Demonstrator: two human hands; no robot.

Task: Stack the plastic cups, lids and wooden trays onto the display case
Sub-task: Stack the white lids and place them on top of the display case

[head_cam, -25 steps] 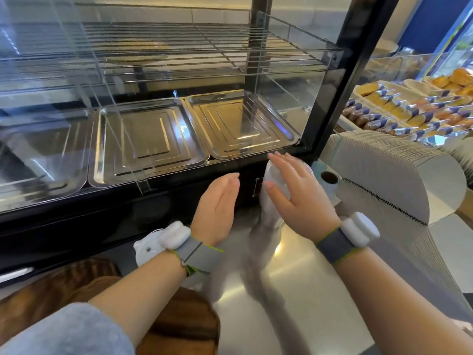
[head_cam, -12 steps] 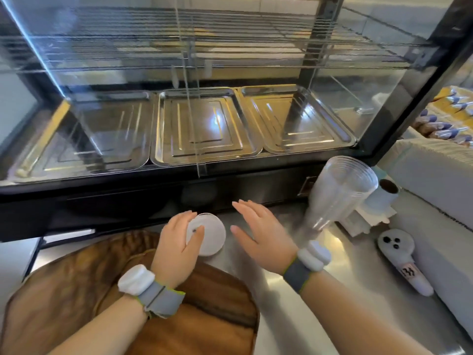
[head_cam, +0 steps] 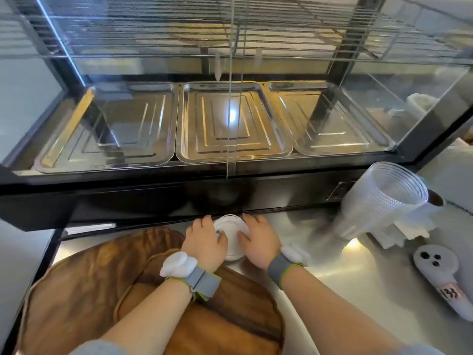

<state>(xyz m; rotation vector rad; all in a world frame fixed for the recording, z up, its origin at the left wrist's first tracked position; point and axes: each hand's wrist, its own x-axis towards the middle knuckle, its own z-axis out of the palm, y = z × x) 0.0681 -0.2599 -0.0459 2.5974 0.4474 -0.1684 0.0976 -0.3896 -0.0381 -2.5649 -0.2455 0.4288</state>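
A white stack of lids (head_cam: pixel 231 238) rests on the steel counter just in front of the glass display case (head_cam: pixel 230 185). My left hand (head_cam: pixel 204 242) clasps its left side and my right hand (head_cam: pixel 258 242) clasps its right side. A tall stack of clear plastic cups (head_cam: pixel 378 203) stands tilted on the counter to the right, untouched. Dark wooden trays (head_cam: pixel 84 290) lie stacked at the lower left, partly under my forearms.
Three steel pans (head_cam: pixel 233 124) sit inside the case under wire shelves. A white handheld device (head_cam: pixel 440 272) and folded white paper (head_cam: pixel 407 231) lie at the right on the steel counter (head_cam: pixel 358 290).
My right hand left the cup stack and came to the lids. Both hands now close around the lid stack, where earlier only the left touched it. The view shifted left.
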